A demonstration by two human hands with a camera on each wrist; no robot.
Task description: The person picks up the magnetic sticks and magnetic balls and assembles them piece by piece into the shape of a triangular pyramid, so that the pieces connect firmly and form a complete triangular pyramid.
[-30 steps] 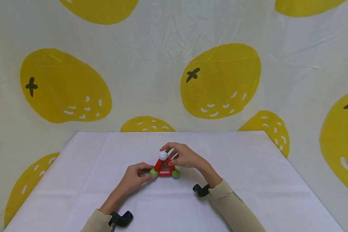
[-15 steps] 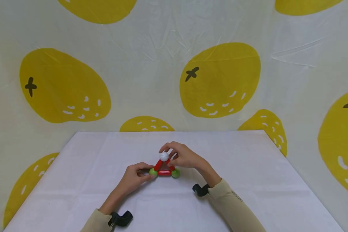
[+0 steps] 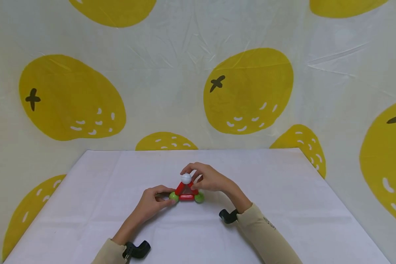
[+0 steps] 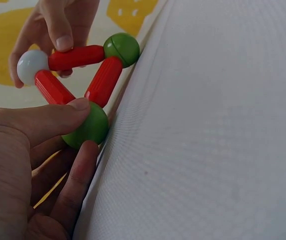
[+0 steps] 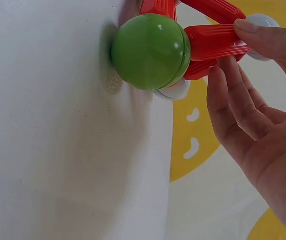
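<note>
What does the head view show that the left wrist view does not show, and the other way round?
Only the head view shows the whole white table, both beige sleeves, the black wrist mounts and the lemon-print backdrop in full.

Only the left wrist view shows closely how the left hand pinches the near green ball between thumb and finger.

Both views show the standing triangle of three red rods with two green balls at the base and the white ball on top, and the right hand holding it near the white ball.
</note>
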